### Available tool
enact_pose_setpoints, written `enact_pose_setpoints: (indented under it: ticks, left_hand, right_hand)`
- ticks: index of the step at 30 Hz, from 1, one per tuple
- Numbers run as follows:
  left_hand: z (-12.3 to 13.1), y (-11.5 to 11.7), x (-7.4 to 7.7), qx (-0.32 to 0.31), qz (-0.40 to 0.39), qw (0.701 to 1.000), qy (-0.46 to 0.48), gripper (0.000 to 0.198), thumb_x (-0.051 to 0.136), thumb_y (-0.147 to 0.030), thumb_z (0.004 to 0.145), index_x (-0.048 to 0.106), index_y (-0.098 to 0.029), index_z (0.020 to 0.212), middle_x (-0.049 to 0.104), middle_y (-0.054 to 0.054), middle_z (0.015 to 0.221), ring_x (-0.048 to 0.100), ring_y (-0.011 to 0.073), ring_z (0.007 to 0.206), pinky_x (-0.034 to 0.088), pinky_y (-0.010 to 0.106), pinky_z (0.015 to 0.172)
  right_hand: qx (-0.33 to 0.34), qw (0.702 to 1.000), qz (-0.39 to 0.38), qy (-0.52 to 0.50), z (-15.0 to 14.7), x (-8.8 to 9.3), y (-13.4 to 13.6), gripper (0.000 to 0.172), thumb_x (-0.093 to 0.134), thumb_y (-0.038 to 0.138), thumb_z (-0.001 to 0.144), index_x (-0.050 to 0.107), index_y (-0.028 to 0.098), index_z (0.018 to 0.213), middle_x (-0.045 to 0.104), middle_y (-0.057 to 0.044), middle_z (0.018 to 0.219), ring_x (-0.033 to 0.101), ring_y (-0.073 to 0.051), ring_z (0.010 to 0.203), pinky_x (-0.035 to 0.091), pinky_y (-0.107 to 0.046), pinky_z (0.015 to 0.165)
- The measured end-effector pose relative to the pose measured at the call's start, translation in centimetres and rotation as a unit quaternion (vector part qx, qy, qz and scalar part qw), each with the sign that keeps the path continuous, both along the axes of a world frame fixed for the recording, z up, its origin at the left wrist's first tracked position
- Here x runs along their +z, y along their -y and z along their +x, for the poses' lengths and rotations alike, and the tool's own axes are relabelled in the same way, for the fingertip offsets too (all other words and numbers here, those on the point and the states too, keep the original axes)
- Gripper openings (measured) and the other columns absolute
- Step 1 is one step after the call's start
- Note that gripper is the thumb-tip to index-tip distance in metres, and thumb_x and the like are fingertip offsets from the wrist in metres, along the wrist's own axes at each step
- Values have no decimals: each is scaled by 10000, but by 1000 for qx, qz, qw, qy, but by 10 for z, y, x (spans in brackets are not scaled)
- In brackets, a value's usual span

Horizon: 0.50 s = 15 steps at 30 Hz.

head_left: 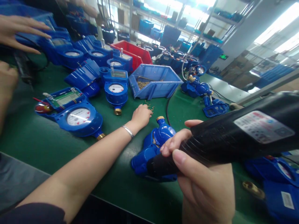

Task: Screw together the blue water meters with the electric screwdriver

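Note:
My right hand (198,177) is wrapped round a black electric screwdriver (233,130), whose nose slants down over a blue water meter (161,133) on the bench. The screwdriver and hand hide much of that meter. My left hand (141,117), with a silver bracelet at the wrist, rests on the green bench top among small brass screws (150,109). Its fingers are curled and drawn together, and the fingertips are hidden. Beyond it stands a blue bin (156,90) with brass-coloured screws inside.
An open meter (78,116) with an exposed circuit board lies at left, beside more blue meters (116,88). Another person's hand (22,31) is at far left near a dark screwdriver (23,67). A red bin (133,51) stands behind. A brass fitting (253,189) lies at right.

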<state>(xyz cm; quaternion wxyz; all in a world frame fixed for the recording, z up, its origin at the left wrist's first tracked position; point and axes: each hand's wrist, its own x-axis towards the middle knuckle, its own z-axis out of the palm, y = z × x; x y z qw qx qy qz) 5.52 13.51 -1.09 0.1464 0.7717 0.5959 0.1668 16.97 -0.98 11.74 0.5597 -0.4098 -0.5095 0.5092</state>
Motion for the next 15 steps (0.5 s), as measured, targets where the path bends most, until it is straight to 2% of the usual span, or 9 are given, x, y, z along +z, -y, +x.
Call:
enact_pose_setpoints:
  ticks: [4,11,15]
  left_hand:
    - [1,-6,-5,-14,2,999,-39,174,539,-271,857,612,-137,940,606,64,1028,555,213,994,461,422,840]
    - [10,-6,-3,-60,8,998,-35,204,537,-288,863,598,-136,985,603,70,1086,552,220,1043,444,452,896]
    - [10,2,5,-38,3,999,11,212,437,-158,888,596,-96,1013,634,116,1020,568,232,1025,444,422,886]
  right_hand:
    - [31,999,14,0,5,-3,-1,355,597,116,764,534,288,1068,589,30,723,571,-165,678,451,-364,681]
    - [35,999,12,-8,7,-2,-1,360,591,105,754,525,280,1062,588,38,713,575,-156,668,453,-348,667]
    - [4,1000,11,-19,5,0,1,353,608,141,744,507,259,1061,589,39,714,560,-148,642,454,-350,661]
